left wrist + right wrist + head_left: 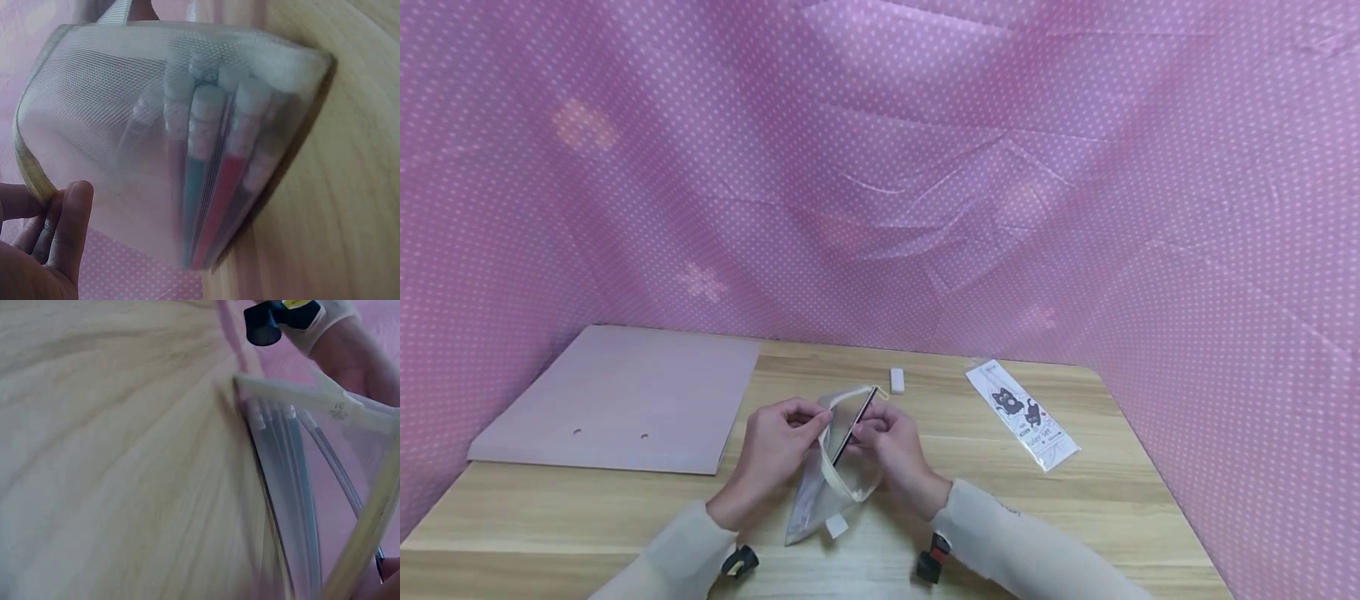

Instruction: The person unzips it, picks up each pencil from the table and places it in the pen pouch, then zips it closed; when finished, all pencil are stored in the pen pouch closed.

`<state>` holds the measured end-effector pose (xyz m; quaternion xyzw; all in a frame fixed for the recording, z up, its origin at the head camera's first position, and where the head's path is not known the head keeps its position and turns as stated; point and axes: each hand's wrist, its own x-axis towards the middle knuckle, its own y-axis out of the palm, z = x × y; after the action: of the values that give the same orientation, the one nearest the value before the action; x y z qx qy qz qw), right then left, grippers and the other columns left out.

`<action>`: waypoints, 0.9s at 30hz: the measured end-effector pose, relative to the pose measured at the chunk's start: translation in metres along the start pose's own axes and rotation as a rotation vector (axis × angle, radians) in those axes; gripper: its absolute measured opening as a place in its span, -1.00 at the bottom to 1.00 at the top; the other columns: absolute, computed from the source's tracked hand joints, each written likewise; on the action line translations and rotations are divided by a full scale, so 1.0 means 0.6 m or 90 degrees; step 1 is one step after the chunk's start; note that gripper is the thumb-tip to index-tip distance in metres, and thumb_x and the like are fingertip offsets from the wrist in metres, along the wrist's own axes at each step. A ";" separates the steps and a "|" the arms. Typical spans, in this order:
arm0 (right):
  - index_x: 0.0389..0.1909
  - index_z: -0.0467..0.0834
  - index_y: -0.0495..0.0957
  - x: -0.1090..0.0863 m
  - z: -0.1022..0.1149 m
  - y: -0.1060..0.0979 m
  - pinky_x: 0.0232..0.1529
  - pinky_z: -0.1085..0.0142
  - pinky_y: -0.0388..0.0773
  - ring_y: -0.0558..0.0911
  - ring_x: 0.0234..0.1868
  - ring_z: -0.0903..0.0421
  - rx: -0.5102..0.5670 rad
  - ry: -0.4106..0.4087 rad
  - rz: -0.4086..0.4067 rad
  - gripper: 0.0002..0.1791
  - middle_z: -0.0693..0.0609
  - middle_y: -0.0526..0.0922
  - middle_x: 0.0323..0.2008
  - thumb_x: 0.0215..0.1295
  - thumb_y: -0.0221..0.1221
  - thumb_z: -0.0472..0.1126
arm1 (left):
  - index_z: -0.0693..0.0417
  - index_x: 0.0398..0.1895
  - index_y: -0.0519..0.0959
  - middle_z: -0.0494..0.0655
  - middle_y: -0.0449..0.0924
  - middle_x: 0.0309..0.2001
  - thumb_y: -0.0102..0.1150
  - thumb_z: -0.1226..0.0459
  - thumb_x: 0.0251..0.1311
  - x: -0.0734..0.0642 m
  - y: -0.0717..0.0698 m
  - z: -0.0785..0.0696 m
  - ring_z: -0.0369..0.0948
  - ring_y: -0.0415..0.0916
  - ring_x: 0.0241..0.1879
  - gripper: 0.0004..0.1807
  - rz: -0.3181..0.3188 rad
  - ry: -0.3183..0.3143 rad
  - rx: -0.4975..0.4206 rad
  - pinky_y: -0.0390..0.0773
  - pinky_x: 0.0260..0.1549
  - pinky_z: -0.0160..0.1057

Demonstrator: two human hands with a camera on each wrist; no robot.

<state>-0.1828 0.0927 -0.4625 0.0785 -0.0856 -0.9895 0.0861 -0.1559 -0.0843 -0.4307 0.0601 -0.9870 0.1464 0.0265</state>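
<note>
A translucent mesh zip pouch (pixel 811 498) with a cream zipper edge stands tilted on the table, its mouth spread wide. My left hand (pixel 778 446) pinches the rim on the left side between thumb and fingers. In my right hand (pixel 891 450) is a dark pencil (pixel 854 427), slanting down into the pouch mouth. Through the mesh in the left wrist view show several pencils (pixel 215 175) with white eraser ends, among them a teal and a red one. The right wrist view shows only a bit of right-hand fingers at its edge.
A white eraser (pixel 897 381) lies beyond the pouch. To the right is a packaged ruler set (pixel 1022 414) with black cat drawings. A large pale board (pixel 625 400) covers the table's left part. Pink dotted cloth (pixel 880 208) encloses the table's back and sides.
</note>
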 end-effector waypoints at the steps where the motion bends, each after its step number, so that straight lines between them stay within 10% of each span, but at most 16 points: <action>1: -0.06 -0.42 0.45 0.000 -0.001 0.000 -0.19 0.33 0.76 0.73 -0.37 0.18 0.003 0.013 0.009 -0.77 0.05 0.69 -0.42 0.27 0.15 -0.50 | 0.08 -0.30 0.75 0.00 0.78 -0.33 0.40 0.25 0.21 0.000 0.000 0.000 -0.24 0.68 -0.42 -0.91 -0.001 0.003 0.000 0.74 -0.43 -0.30; 19: -0.08 -0.44 0.62 0.000 0.000 -0.003 -0.30 0.26 0.77 0.78 -0.41 0.12 -0.152 0.021 0.056 -0.77 -0.31 0.78 -0.30 0.29 0.24 -0.40 | 0.03 -0.32 0.74 -0.05 0.78 -0.36 0.41 0.22 0.20 -0.003 0.002 0.006 -0.25 0.64 -0.44 -0.91 -0.004 0.034 0.020 0.66 -0.50 -0.37; 27: 0.04 -0.51 0.57 0.000 0.008 -0.019 -0.20 0.33 0.76 0.80 -0.29 0.14 -0.110 0.019 0.069 -0.65 -0.31 0.79 -0.20 0.31 0.23 -0.37 | 0.02 -0.33 0.74 -0.06 0.77 -0.39 0.42 0.20 0.19 -0.001 0.002 0.005 -0.25 0.62 -0.48 -0.90 -0.007 0.032 0.030 0.62 -0.54 -0.37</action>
<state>-0.1854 0.1044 -0.4598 0.0808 -0.0029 -0.9858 0.1473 -0.1557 -0.0837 -0.4338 0.0624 -0.9820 0.1707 0.0507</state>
